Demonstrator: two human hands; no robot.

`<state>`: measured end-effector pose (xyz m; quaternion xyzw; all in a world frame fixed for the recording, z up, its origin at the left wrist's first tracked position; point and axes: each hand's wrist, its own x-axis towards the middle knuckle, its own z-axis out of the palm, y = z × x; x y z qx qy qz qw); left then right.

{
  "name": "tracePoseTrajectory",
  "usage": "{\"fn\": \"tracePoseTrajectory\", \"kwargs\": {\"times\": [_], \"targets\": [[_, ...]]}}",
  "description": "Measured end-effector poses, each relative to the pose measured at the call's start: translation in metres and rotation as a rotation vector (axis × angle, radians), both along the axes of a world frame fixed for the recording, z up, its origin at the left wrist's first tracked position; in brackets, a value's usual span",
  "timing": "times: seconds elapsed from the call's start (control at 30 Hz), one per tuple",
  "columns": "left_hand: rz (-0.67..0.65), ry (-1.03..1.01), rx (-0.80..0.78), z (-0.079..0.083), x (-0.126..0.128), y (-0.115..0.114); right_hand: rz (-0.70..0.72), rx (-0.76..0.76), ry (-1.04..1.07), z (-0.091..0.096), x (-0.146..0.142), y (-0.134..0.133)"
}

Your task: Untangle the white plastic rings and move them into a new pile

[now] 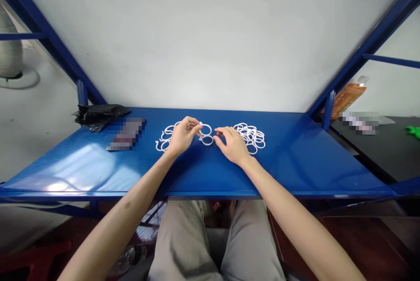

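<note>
My left hand (182,137) pinches a thin white plastic ring (210,127) by its small knobbed end, between thumb and forefinger. Just below, a second white ring (207,143) shows under the fingertips; I cannot tell whether it is held or rests on the table. My right hand (232,144) is open to the right of these rings, thumb and forefinger apart, holding nothing. A heap of similar white rings (259,137) lies beside and partly behind it. Several more rings (163,144) lie left of my left hand, which partly hides them.
The blue table (288,158) has a glossy top and backs onto a white wall. At its left lie a crumpled black plastic bag (98,115) and a blurred-out flat object (127,133). Blue frame bars rise at both sides. An orange bottle (348,97) stands beyond the right bar.
</note>
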<state>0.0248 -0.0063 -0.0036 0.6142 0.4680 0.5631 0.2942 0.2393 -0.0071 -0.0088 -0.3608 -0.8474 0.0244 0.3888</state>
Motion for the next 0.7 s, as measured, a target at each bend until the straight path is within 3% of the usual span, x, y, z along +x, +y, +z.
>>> {"fn": "tracePoseTrajectory", "kwargs": {"times": [0.13, 0.23, 0.37, 0.5, 0.63, 0.7], "targets": [[-0.007, -0.087, -0.037, -0.002, -0.001, 0.001, -0.011, -0.064, -0.018, -0.004, -0.027, 0.000], [0.108, -0.010, -0.029, -0.003, -0.005, 0.002, -0.029, -0.102, -0.106, -0.008, -0.035, 0.002], [0.367, 0.378, 0.020, -0.006, -0.013, 0.002, -0.036, -0.134, -0.192, -0.015, -0.033, 0.006], [0.504, 0.768, -0.008, -0.009, -0.016, -0.001, -0.028, -0.148, -0.117, -0.021, -0.026, 0.006], [0.501, 0.896, 0.020, -0.008, -0.010, -0.007, -0.022, -0.178, 0.004, -0.020, -0.020, 0.002], [0.404, 0.856, 0.089, -0.006, -0.007, -0.009, 0.006, -0.186, 0.096, -0.017, -0.019, -0.001]]}}
